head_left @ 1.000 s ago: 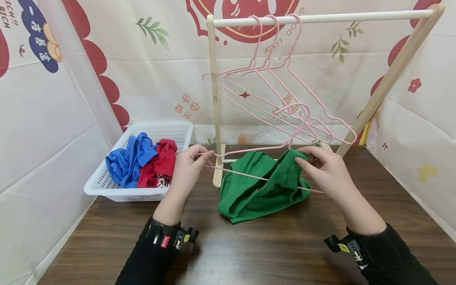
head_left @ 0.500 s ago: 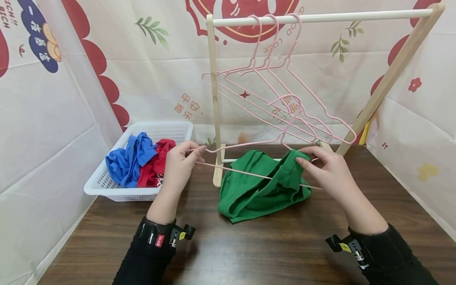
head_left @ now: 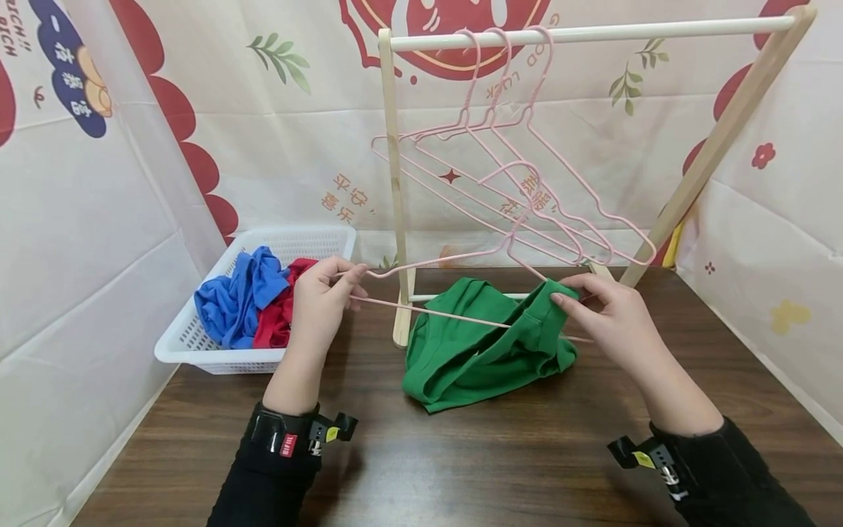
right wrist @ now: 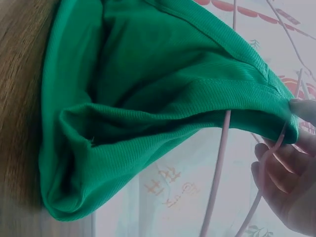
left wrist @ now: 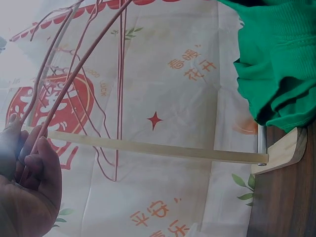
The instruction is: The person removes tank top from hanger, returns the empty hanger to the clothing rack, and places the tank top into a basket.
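Observation:
My left hand [head_left: 319, 307] pinches the left end of a pink hanger [head_left: 441, 260] between thumb and fingers; the left wrist view shows this grip too. A crumpled green garment [head_left: 487, 359] with a ribbed edge lies on the table, one part lifted. My right hand [head_left: 615, 315] pinches its raised edge between thumb and fingers. The hanger's right end passes through the garment's opening, with its tip partly behind the cloth and right hand. In the right wrist view, the hanger's pink bars [right wrist: 219, 163] run through the ribbed opening near my fingers [right wrist: 276, 170].
Behind stands a wooden rack [head_left: 397, 183] with a white top rod [head_left: 632, 32] bearing several pink hangers [head_left: 560, 157]. A white basket [head_left: 181, 344] at left contains blue cloth [head_left: 240, 300] and red cloth [head_left: 273, 322]. Printed curtains [head_left: 283, 168] surround the brown table [head_left: 435, 468].
My left hand has drawn the hanger leftward, its hook moving left and slightly up. My right hand has shifted slightly right, still pinching the green edge. The left hand covers more red cloth.

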A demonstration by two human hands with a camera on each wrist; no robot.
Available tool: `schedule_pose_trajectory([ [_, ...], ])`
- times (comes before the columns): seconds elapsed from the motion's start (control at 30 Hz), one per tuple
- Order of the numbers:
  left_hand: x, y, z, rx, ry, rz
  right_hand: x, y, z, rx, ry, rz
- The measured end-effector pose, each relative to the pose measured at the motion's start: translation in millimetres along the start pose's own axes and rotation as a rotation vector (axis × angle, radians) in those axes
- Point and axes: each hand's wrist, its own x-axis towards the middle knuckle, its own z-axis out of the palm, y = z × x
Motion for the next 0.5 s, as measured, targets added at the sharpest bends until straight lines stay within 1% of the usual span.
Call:
schedule_pose_trajectory([
  [0.07,2.0,-7.9,-0.6,-0.027,0.002,-0.013,-0.5,1.3,-0.6,-0.001,0.001,0.0],
  [0.17,2.8,-11.7,-1.5,-0.059,0.007,-0.021,-1.1,3.5,-1.5,-0.006,0.002,0.001],
  [0.27,3.4,-12.9,-3.0,-0.073,0.021,-0.021,-2.0,5.5,-2.4,-0.008,-0.003,0.01],
  [0.5,5.1,-11.6,-7.6,-0.062,0.064,-0.026,-3.6,9.2,-3.7,-0.016,-0.017,0.037],
])
